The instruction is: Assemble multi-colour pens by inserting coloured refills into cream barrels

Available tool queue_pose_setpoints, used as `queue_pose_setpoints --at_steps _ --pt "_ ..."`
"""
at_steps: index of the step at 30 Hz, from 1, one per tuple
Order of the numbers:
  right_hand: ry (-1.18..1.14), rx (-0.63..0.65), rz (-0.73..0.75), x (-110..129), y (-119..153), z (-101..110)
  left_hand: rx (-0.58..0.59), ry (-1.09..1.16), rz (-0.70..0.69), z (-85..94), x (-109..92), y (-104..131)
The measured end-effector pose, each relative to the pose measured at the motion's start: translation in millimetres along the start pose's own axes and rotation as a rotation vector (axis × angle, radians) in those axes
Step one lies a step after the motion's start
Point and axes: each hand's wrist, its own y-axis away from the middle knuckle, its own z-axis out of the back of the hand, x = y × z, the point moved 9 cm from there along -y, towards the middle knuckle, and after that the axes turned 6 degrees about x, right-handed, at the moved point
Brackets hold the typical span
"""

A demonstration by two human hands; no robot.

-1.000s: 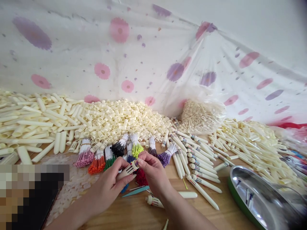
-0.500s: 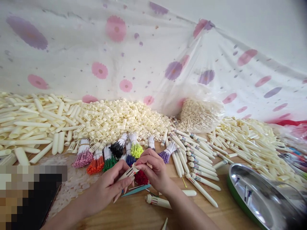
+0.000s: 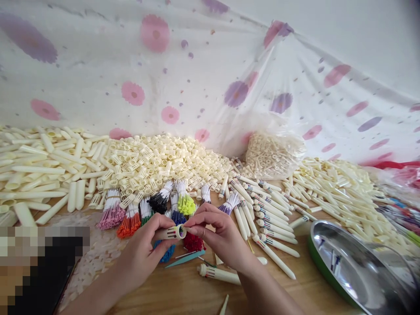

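My left hand [image 3: 142, 249] is closed around a cream slotted pen barrel [image 3: 170, 232], with coloured bits showing in its slots. The barrel's round open end faces right and toward me. At that rim my right hand [image 3: 225, 234] is pinched; whatever lies between its fingertips is too small to make out. Just behind and below the hands are bundles of coloured-tip sticks: red [image 3: 193, 241], blue [image 3: 168, 251], orange [image 3: 129, 225] and pink [image 3: 111, 212]. Under my right wrist lies a multicolour pen [image 3: 218, 274], partly covered by the arm.
Slotted cream parts [image 3: 164, 164] are heaped at the back, long cream tubes [image 3: 42, 168] at left. Rows of multicolour pens [image 3: 274, 223] lie right of my hands. A metal pan [image 3: 351, 262] stands at front right. Turquoise tweezers [image 3: 185, 259] rest on the wooden table [image 3: 170, 293].
The barrel has turned so that its open end shows. My right hand has shifted slightly right, its pinch now at the rim. The blue bundle has come into fuller view.
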Motion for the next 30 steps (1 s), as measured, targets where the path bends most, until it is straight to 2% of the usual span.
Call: queue_pose_setpoints --at_steps 3,7,10,13,20,26,30 --pt "0.004 0.018 -0.015 2 2 -4 -0.085 -0.070 -0.072 7.0 -5 1" --pt "0.031 0.034 -0.014 4 3 -7 -0.126 -0.118 -0.103 11.6 -10 2" --pt "0.027 0.033 -0.025 3 3 -7 -0.086 -0.095 -0.072 7.7 -10 1" --pt "0.016 0.061 -0.067 -3 3 -7 0.010 -0.046 0.006 -2.6 -6 1" --pt "-0.150 0.190 -0.283 -29 2 -16 0.145 -0.065 0.167 -16.9 -4 2" --pt "-0.312 0.278 -0.383 -40 5 -26 0.139 -0.061 0.234 -10.8 -3 2" --pt "-0.364 0.239 -0.458 -47 8 -30 0.130 -0.009 0.258 -7.5 1 2"
